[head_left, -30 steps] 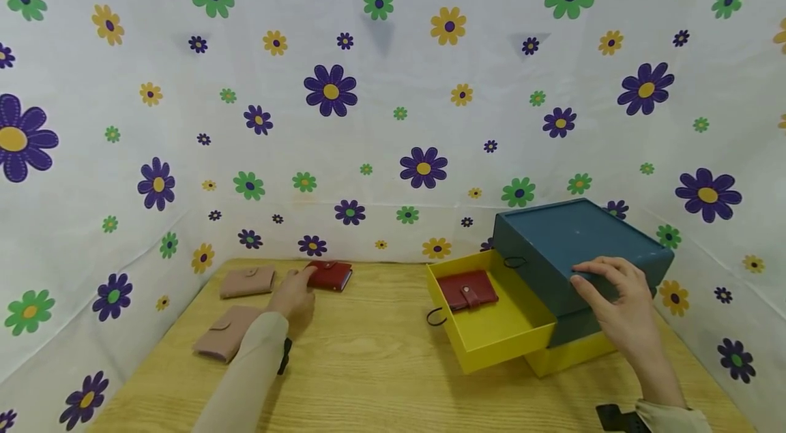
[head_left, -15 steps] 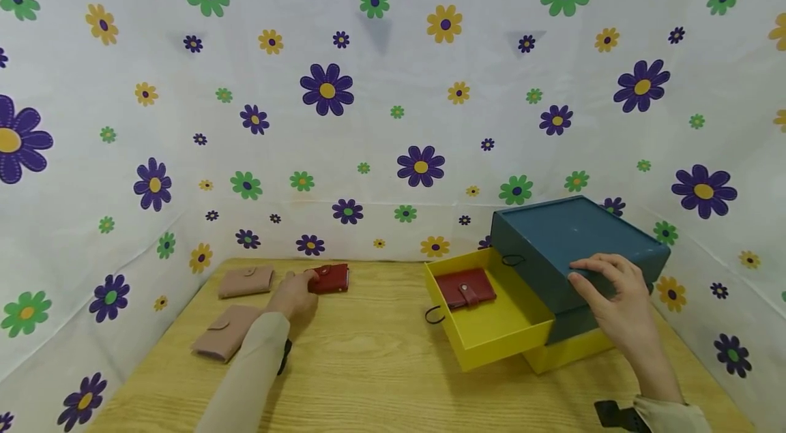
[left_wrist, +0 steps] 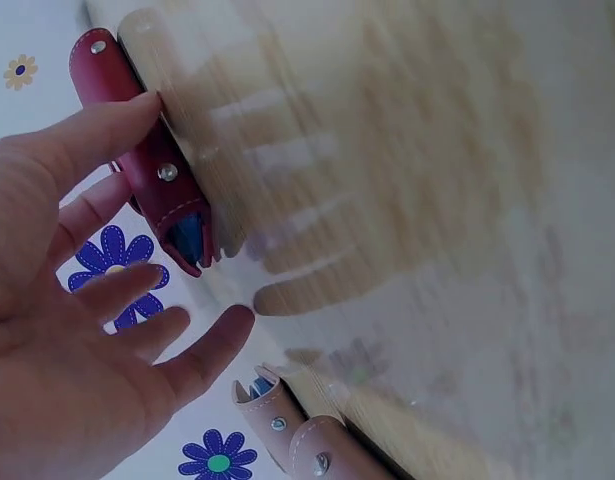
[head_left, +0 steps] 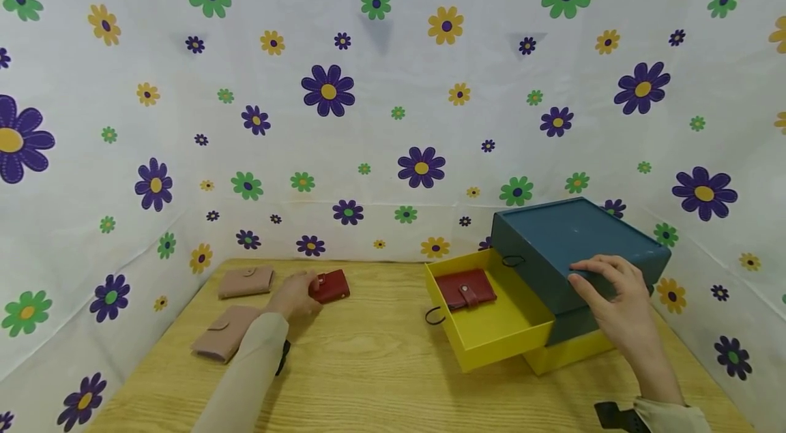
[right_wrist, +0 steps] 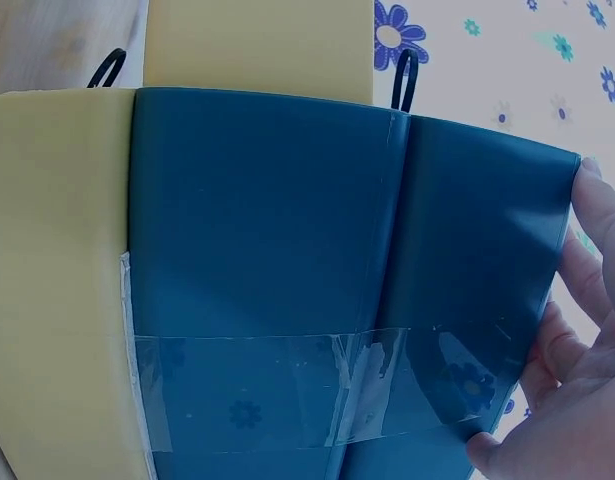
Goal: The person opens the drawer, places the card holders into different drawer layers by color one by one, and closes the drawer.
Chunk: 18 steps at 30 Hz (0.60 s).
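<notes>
Wallet (head_left: 333,286) nearer, in left hand's (head_left: 295,295) pinch

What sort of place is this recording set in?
Probably a tabletop booth staged for recording: flower-print sheeting hangs behind and on both sides of a wood-grain table, where a blue-and-yellow drawer unit stands.

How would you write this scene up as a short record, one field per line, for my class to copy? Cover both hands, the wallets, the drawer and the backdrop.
Left hand: holds the red wallet between thumb and forefinger
Right hand: thumb and fingers on the near edge of the top blue box
Yellow drawer: pulled out, dark red wallet inside
Pink wallets: two, on the wood-grain table, left of the red wallet
Wallets in all: four
Backdrop: white, with purple, green and yellow flowers
</notes>
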### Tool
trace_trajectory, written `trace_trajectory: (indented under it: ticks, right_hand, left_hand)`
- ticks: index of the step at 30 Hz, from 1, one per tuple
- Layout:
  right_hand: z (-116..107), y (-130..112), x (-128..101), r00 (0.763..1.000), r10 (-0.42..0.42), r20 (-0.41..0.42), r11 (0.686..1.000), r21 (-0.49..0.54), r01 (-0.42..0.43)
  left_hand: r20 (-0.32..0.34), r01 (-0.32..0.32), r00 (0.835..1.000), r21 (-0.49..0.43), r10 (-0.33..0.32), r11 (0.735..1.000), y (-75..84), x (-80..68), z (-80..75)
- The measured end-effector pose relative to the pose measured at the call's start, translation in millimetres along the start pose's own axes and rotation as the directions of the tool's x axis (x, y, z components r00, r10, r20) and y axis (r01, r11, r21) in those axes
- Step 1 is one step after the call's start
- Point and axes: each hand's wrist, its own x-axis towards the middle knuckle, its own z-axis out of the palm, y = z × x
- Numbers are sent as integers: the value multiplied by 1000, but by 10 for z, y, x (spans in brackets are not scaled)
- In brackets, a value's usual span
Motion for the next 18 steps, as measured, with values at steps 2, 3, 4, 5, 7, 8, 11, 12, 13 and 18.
trace_trajectory:
  ticks: [2,3,4,5,7,8,11,12,13,18]
  right_hand:
    - [3,3,-6,1000,3,3,1000,-4,-3]
    - [5,8,-7,1000,0,0,1000,-3,0]
    - [9,8,-5,1000,-3,-3,1000,-2,3]
    - [12,11,-5,1000,-8,-7,1000,-3,8]
    - [17,10,2,1000,-17,-14,1000,-2,17]
    - [19,9,5,1000,-22,-16,1000,-1,22]
    - [16,-6,5,1000,-26,-17,1000,-3,26]
    - [14,-9,5,1000,-25,-16,1000,-1,25]
    - [13,-10,2,1000,-23,-16,1000,-1,23]
    - [10,3,-5,1000,-9,-11,1000,-3,9]
  left_hand:
    - [41,7,999,-23,-6,1000,-1,3,11]
    - [57,17,998,-40,-15,999,-1,4,15]
    - [73,26,997,-54,-22,998,-1,5,19]
    - [87,29,996,-63,-23,998,3,3,19]
    - [98,31,995,-77,-24,997,10,0,19]
    - [100,30,995,-83,-22,996,18,-4,15]
    - [117,8,993,-74,1,997,56,-36,-10]
    - [124,6,992,-69,3,998,69,-48,-15]
    - [131,6,991,-62,2,998,79,-58,-18]
    - [128,6,992,-31,-2,1000,122,-76,-10]
